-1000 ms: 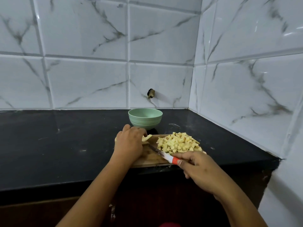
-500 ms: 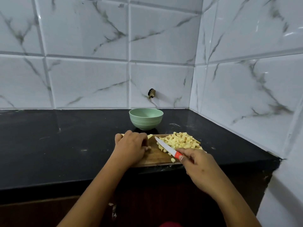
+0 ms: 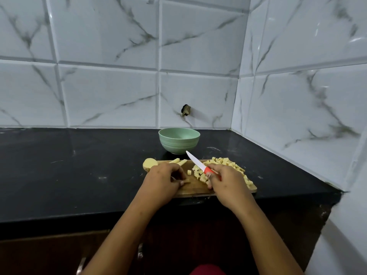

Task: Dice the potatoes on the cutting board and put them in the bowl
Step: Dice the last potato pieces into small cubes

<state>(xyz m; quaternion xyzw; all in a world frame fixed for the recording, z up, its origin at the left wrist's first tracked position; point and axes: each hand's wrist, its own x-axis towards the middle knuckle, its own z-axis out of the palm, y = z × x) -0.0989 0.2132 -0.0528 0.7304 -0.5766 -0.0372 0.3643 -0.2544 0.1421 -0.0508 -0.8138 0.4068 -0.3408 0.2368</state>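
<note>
The right hand (image 3: 228, 181) grips the knife (image 3: 198, 164) by its red handle, blade raised; the left hand (image 3: 162, 181) curls its fingers (image 3: 178, 173) on the cutting board (image 3: 196, 188) — holding anything, I cannot tell. The potato sticks (image 3: 178, 161) lie just beyond: cut them crosswise, evenly — the bowl (image 3: 178, 144) stands behind.

1. Cutting board (image 3: 196, 188): bare wood with visible grain and a matt brown finish.
2. Bowl (image 3: 179, 142), at 12 o'clock from the board: pale green, smooth, with a satin sheen. It looks like plastic, and shallow ridges ring its outer wall.
3. Knife (image 3: 198, 163): smooth white blade without metallic shine. The handle is smooth, orange-red, and looks like plastic.
4. Diced potatoes (image 3: 224, 162), at 3 o'clock on the board: pale yellow cut flesh with dull faces.
5. Potato half (image 3: 149, 163), at the board's 9 o'clock edge: tan skin and a pale, smooth cut face.
6. Countertop (image 3: 79, 175): black polished stone, semi-gloss, marked with pale scuffs and smears.
7. Wall tiles (image 3: 109, 96): glossy white glaze with grey marble veining and bright reflections.
8. Cabinet front (image 3: 39, 255), at 6 o'clock: dark brown, wood-like, with a low sheen.
</note>
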